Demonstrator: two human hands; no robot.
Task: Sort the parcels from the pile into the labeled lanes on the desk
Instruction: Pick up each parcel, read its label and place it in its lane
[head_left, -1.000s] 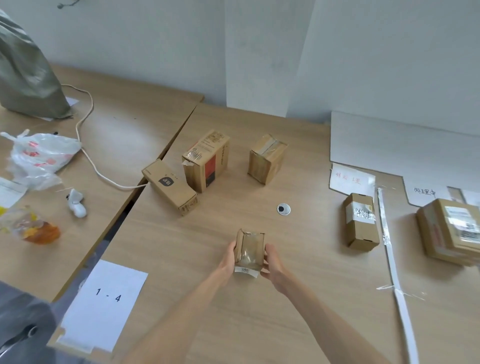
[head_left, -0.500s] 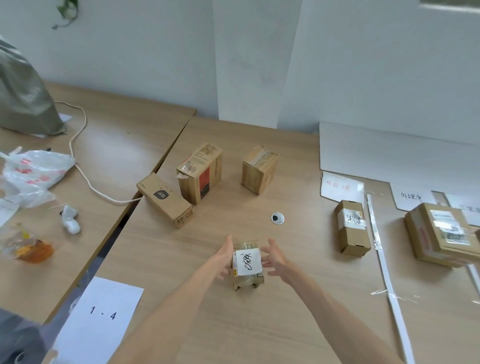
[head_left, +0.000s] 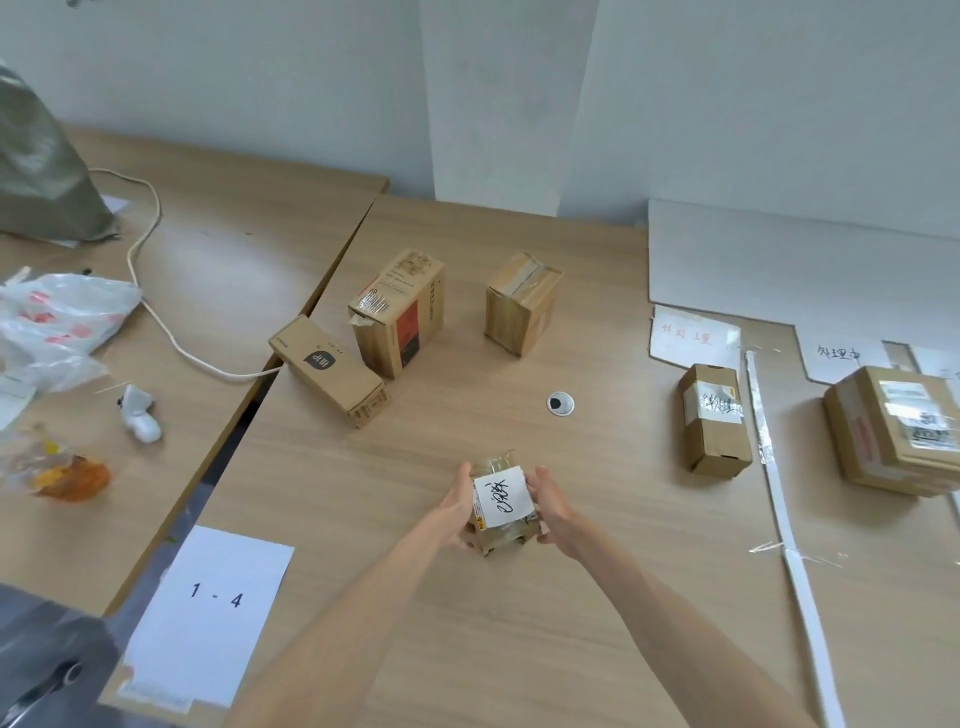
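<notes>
A small taped cardboard parcel (head_left: 503, 499) with a handwritten white label on top is held over the desk's middle, my left hand (head_left: 457, 506) and my right hand (head_left: 551, 506) gripping its two sides. Behind it lie three unsorted parcels: a long flat box (head_left: 328, 370), a box with a red panel (head_left: 399, 310) and a taped brown box (head_left: 522, 301). On the right, a small labelled box (head_left: 714, 418) sits below a red-lettered paper lane label (head_left: 693, 332). A larger box (head_left: 896, 428) sits below a second lane label (head_left: 841, 356). White tape (head_left: 769, 457) divides the lanes.
A round cable grommet (head_left: 560, 403) sits in the desk. A "1 - 4" sheet (head_left: 213, 608) lies at the front left edge. The left desk carries a plastic bag (head_left: 62, 317), a white cord (head_left: 171, 332), a white charger (head_left: 139, 415) and a grey sack (head_left: 41, 171).
The parcel was turned over in my hands, so its white handwritten label now faces up. Both hands have closed back onto its sides.
</notes>
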